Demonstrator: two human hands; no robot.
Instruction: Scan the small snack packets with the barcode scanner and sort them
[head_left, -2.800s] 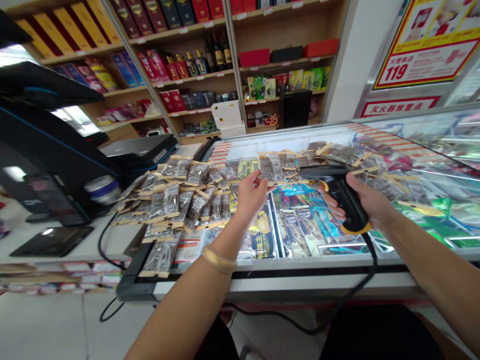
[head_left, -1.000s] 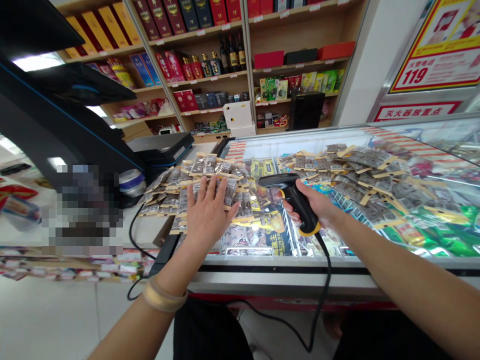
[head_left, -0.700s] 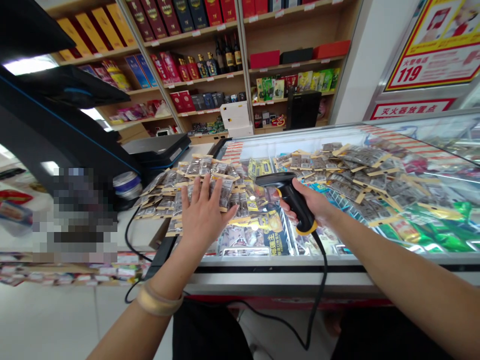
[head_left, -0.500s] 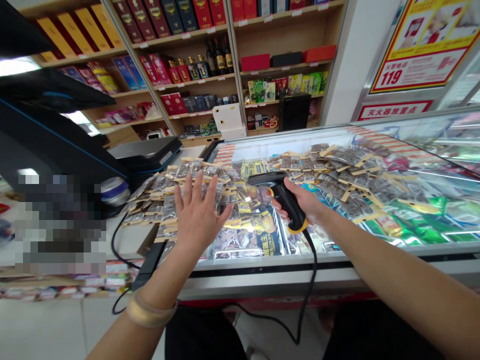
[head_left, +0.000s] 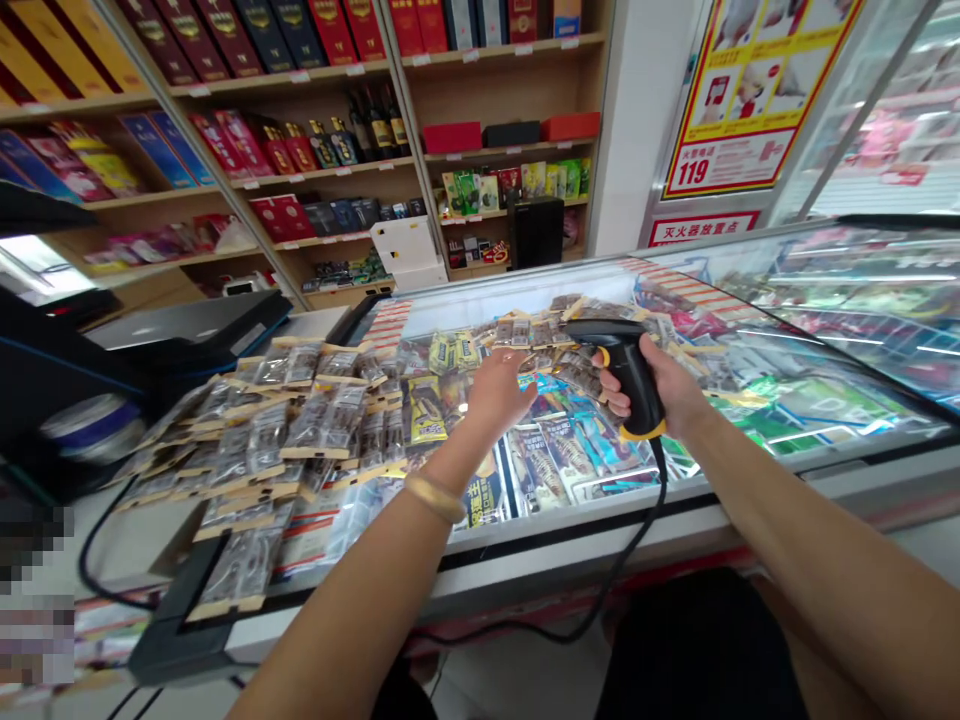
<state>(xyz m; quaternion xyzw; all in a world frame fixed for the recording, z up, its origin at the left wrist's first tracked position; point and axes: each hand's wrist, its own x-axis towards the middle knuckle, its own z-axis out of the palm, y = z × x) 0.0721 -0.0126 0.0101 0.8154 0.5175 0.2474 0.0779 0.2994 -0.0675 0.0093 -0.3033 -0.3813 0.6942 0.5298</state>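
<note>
My right hand (head_left: 672, 385) is wrapped round the grip of a black and yellow barcode scanner (head_left: 636, 375), whose head points left over the glass. A cable runs down from its handle. My left hand (head_left: 499, 395), with a gold-coloured bangle (head_left: 435, 497) on its wrist, reaches over the glass top to the near edge of the right-hand pile of packets (head_left: 577, 365). Its thumb stands apart from the foreshortened, slightly blurred fingers, and no packet shows in it. Left of that arm lies another pile of clear packets (head_left: 255, 435) with tan header strips and dark contents.
Under the glass of the display freezer (head_left: 540, 545) lie colourful packages (head_left: 559, 460). A black device with a flat top (head_left: 187, 330) stands at the left. Shelves (head_left: 292, 175) with boxes and bottles line the back. The scanner cable (head_left: 600, 610) hangs across the freezer's front.
My left hand has moved right from above the left pile to the right pile. The view has swung right, and the scanner stays in my right hand.
</note>
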